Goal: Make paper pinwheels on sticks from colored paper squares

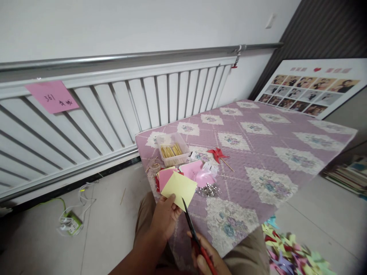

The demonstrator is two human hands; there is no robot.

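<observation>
A square sheet of yellow paper (180, 187) is pinched at its lower left edge by my left hand (168, 214). My right hand (208, 252) grips red-handled scissors (190, 221); their dark blades meet the yellow paper near its lower corner. Just beyond lie pink paper squares (166, 177) and a larger pink sheet (191, 168). Beside the yellow paper sits a pile of small silvery pins or fasteners (210, 190). Farther back stands a clear plastic box (175, 151) of thin wooden sticks. A red paper pinwheel (218, 155) on a stick lies to its right.
The tablecloth (258, 152) is purple with floral diamonds. A white radiator (137, 99) runs along the wall behind. Several colourful paper pinwheels (289, 248) are heaped on the floor at right. A green power strip (73, 224) with cables lies at left. A photo board (312, 88) leans at the back.
</observation>
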